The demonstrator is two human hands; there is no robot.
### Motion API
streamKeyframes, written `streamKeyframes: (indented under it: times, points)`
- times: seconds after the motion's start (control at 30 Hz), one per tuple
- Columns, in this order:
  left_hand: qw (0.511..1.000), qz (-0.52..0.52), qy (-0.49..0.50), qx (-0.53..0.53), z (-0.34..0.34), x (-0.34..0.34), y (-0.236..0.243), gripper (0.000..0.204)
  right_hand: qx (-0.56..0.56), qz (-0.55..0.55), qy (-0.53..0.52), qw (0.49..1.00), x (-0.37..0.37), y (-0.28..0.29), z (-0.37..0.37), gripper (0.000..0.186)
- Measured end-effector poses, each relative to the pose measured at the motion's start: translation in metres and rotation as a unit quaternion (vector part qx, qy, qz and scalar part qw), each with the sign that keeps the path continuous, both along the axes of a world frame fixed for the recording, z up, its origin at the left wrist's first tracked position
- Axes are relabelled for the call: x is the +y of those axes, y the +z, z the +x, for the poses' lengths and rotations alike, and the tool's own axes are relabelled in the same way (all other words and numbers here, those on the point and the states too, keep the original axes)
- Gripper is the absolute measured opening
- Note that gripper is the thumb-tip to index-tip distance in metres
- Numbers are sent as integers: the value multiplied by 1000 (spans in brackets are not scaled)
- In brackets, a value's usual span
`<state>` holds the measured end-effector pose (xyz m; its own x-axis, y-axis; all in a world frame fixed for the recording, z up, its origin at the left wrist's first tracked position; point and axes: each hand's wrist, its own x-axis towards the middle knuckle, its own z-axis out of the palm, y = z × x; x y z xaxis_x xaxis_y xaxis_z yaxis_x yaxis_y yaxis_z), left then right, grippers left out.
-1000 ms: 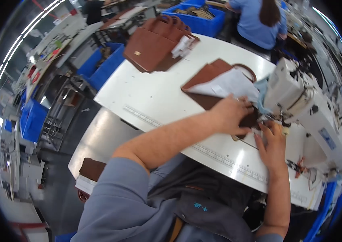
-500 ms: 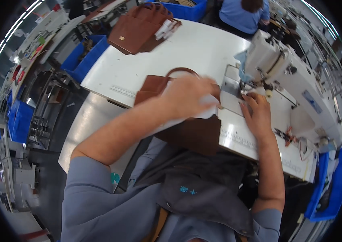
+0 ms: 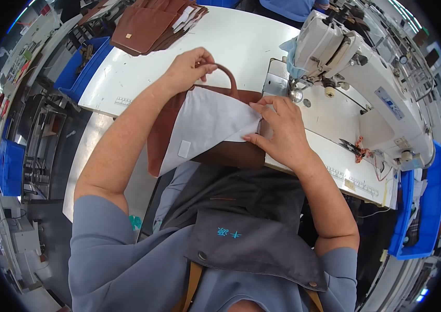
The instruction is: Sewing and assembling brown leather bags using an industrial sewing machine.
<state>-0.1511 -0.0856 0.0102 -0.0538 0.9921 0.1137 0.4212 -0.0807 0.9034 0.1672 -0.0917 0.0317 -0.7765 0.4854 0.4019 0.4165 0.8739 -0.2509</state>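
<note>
A brown bag panel lies at the table's front edge, partly over my lap. It has a curved brown handle. My left hand is closed at the handle's left side, thumb and finger on it. Across the panel spreads a pale grey-white lining sheet with a small white label. My right hand grips the sheet's right corner between thumb and fingers. A darker brown section shows below it. The sewing machine stands just beyond my right hand, with its needle area close by.
A stack of brown bag pieces lies at the table's far left. Scissors and orange thread rest right of my hand. Blue bins flank the table. Another person in blue sits beyond it.
My left hand has moved up and left to the handle. My right hand has left the machine's needle area for the lining, which now lies spread out. The whole view has shifted.
</note>
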Motion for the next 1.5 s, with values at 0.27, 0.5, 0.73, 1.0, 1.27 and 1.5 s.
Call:
streamKeyframes:
  times: [0.27, 0.5, 0.73, 1.0, 1.27, 1.5]
  points:
    - [996, 55, 3, 67, 23, -91, 120, 28, 77, -8, 91, 993, -6, 1, 20, 17]
    - [990, -17, 70, 120, -9, -163, 134, 38, 143, -63, -21, 988, 9, -18, 46, 21]
    - [945, -64, 304, -103, -123, -300, 95, 33, 85, -121, -20, 989, 8, -30, 45, 12]
    - [793, 60, 550, -255, -170, -422, 14, 24, 28, -91, -27, 995, 8, -33, 52, 14]
    - [517, 151, 773, -335, -184, -570, -92, 13, 24, -92, -27, 995, 6, -40, 50, 15]
    - [311, -191, 930, -41, -126, -612, -177, 49, 24, -103, -30, 994, 1, -30, 41, 15]
